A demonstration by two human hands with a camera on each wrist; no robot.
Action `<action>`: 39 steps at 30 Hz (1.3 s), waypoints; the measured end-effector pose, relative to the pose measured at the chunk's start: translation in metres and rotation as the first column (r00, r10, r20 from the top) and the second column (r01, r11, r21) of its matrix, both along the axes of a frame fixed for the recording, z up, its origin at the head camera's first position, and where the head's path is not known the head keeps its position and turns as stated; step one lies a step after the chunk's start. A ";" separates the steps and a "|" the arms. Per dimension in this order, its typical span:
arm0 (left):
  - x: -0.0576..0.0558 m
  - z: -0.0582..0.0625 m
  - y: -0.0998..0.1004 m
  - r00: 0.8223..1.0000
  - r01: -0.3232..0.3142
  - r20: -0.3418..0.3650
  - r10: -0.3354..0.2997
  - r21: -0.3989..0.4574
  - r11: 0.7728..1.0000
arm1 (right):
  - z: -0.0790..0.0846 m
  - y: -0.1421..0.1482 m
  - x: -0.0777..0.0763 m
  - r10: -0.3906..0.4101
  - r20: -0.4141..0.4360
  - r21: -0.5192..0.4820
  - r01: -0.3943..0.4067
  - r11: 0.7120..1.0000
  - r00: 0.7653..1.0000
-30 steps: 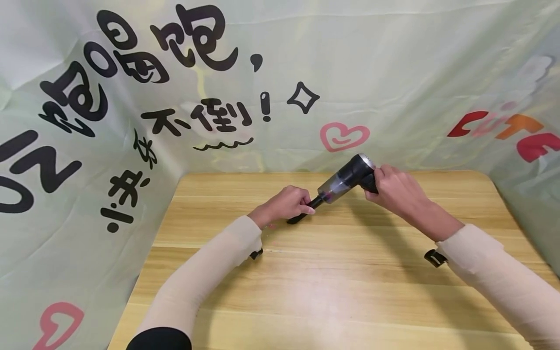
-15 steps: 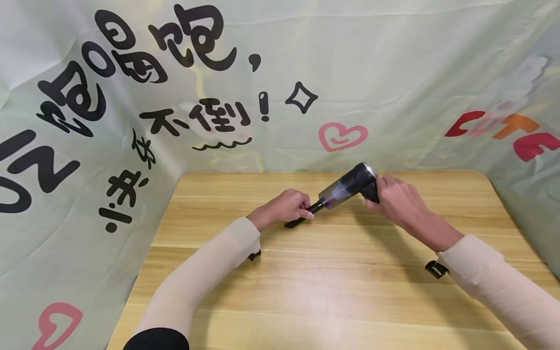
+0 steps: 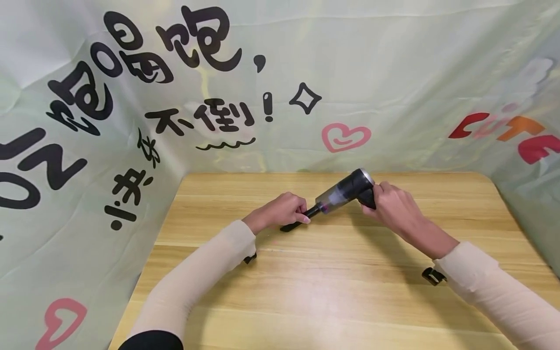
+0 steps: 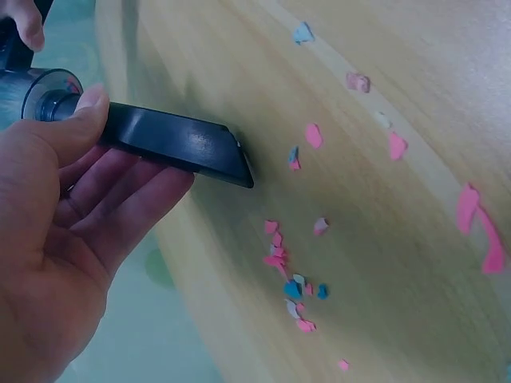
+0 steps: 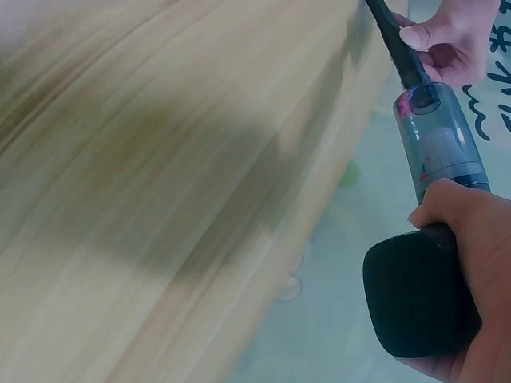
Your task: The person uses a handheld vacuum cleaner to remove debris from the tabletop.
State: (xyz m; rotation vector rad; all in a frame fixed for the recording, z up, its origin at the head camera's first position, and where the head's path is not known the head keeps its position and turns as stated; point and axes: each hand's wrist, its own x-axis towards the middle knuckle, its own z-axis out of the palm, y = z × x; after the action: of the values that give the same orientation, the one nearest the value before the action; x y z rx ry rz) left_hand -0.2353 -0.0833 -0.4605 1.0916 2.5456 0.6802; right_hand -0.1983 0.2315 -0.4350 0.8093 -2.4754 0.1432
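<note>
A black handheld vacuum cleaner [image 3: 347, 188] with a clear dust cup [image 5: 431, 132] slants down to the left over the wooden table. My right hand [image 3: 395, 205] grips its handle. Further down, my left hand [image 3: 285, 209] holds the flat black nozzle [image 4: 172, 142], thumb on one side and fingers on the other. Pink and blue bits show inside the cup in the right wrist view. Several small pink, blue and whitish scraps [image 4: 293, 289] lie scattered on the table beyond the nozzle's slanted tip in the left wrist view.
The wooden table [image 3: 323, 287] has rounded far corners. A pale cloth backdrop [image 3: 420, 97] with black lettering and pink hearts rises behind the table and along its sides. Larger pink strips [image 4: 479, 227] lie farther from the nozzle.
The vacuum cleaner and both hands have moved slightly toward me and a little left. Its rear end sits lower in view. Both hands keep their hold.
</note>
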 end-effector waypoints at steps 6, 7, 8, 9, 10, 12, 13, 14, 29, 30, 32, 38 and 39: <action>0.004 0.000 -0.006 1.000 0.000 -0.005 0.000 -0.005 1.000 | -0.002 -0.006 0.001 0.014 0.006 -0.010 -0.014 1.000 1.000; 0.004 0.000 -0.007 1.000 -0.001 -0.006 0.001 -0.006 1.000 | -0.002 -0.006 0.001 0.017 0.008 -0.012 -0.017 1.000 1.000; 0.005 0.000 -0.008 1.000 -0.001 -0.008 0.001 -0.005 1.000 | -0.003 -0.007 0.000 0.018 0.010 -0.013 -0.018 1.000 1.000; 0.005 0.000 -0.009 1.000 -0.001 -0.011 0.001 -0.006 1.000 | -0.003 -0.008 0.000 0.021 0.013 -0.014 -0.020 1.000 1.000; 0.006 0.000 -0.010 1.000 0.000 -0.012 0.000 -0.007 1.000 | -0.004 -0.008 0.000 0.023 0.013 -0.016 -0.022 1.000 1.000; 0.007 0.000 -0.011 1.000 -0.001 -0.010 0.001 -0.009 1.000 | -0.005 -0.009 0.000 0.028 0.009 -0.015 -0.027 1.000 1.000; 0.008 0.000 -0.012 1.000 -0.003 -0.010 0.003 -0.010 1.000 | -0.005 -0.009 0.000 0.031 0.007 -0.014 -0.031 0.999 0.999; 0.008 0.000 -0.012 1.000 -0.005 -0.009 0.005 -0.010 1.000 | -0.005 -0.010 0.000 0.035 0.005 -0.015 -0.035 0.999 0.999; 0.017 0.003 -0.015 1.000 0.015 0.010 -0.015 -0.001 1.000 | -0.006 -0.011 0.009 0.063 -0.002 -0.026 -0.063 0.998 0.998; 0.018 0.004 -0.015 1.000 0.018 0.009 -0.018 0.000 1.000 | -0.006 -0.011 0.011 0.064 -0.005 -0.032 -0.064 0.997 0.998; 0.019 0.003 -0.014 1.000 0.023 0.009 -0.023 0.002 1.000 | -0.006 -0.011 0.014 0.065 -0.006 -0.040 -0.065 0.997 0.998; 0.025 0.002 -0.014 0.999 0.036 0.005 -0.036 -0.005 0.999 | -0.010 -0.009 0.022 0.060 -0.014 -0.042 -0.061 0.997 0.998; 0.026 0.002 -0.014 0.999 0.036 0.006 -0.036 -0.006 0.999 | -0.011 -0.009 0.024 0.062 -0.017 -0.041 -0.062 0.997 0.998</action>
State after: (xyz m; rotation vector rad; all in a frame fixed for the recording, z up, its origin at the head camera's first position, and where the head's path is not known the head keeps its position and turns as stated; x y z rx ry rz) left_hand -0.2093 -0.0970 -0.4585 1.1291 2.5152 0.6644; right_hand -0.1746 0.2229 -0.4456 0.8669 -2.4257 0.2091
